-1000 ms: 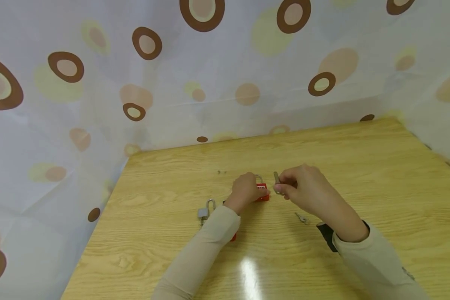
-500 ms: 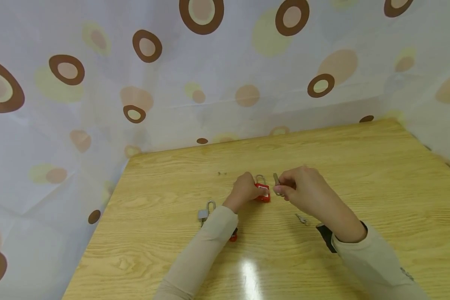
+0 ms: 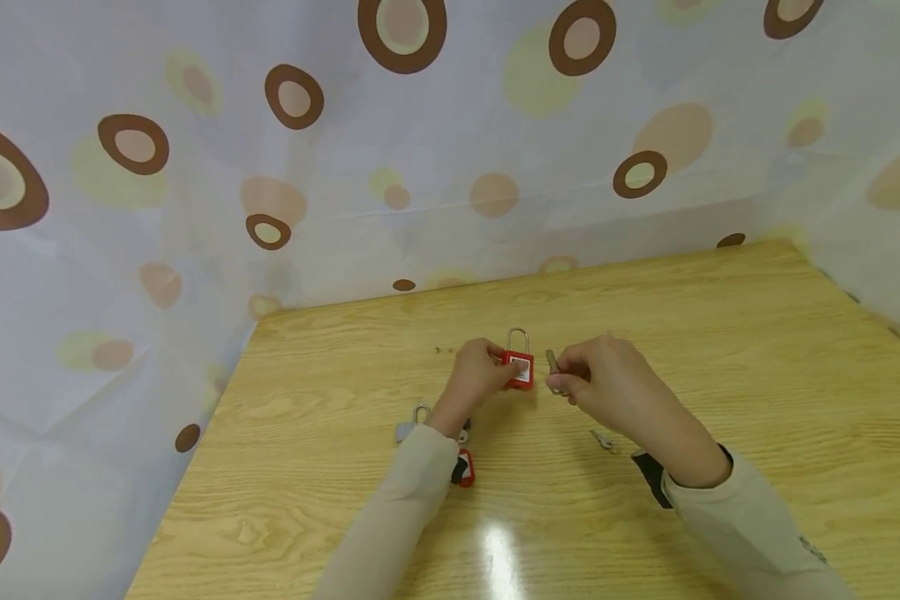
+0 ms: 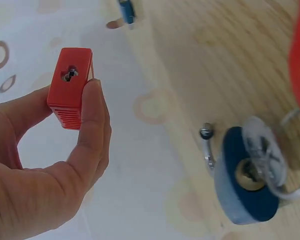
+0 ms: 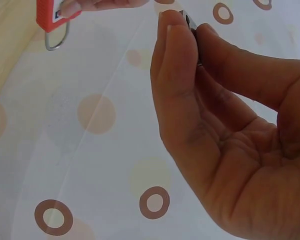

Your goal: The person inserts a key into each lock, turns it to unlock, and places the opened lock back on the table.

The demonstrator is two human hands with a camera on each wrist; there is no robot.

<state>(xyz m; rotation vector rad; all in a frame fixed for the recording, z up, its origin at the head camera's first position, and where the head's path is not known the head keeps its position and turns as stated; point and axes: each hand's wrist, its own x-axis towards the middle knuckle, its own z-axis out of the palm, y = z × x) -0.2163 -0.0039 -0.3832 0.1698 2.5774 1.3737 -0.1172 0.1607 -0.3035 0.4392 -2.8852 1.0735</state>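
A red padlock (image 3: 521, 379) with a white label is pinched in my left hand (image 3: 474, 379), its metal shackle upward. In the left wrist view the keyhole end of the red padlock (image 4: 63, 93) faces the camera, held between thumb and fingers of the left hand (image 4: 55, 175). My right hand (image 3: 618, 383), a little to the right, pinches a small metal key (image 3: 552, 362). In the right wrist view the right hand (image 5: 230, 130) hides most of the metal piece (image 5: 188, 21). Padlock and key are apart.
On the wooden table (image 3: 307, 517), a grey padlock (image 3: 405, 431) stands left of the left sleeve, and a red item (image 3: 466, 468) with a black part lies beside it. Small keys (image 3: 603, 440) lie below the right hand. Tiny pieces (image 3: 443, 350) lie farther back. A patterned curtain (image 3: 435, 150) rises behind.
The left hand has lifted the red padlock slightly up and left, turning its label more into view. The red item by the left sleeve shows more fully. The right hand has hardly moved.
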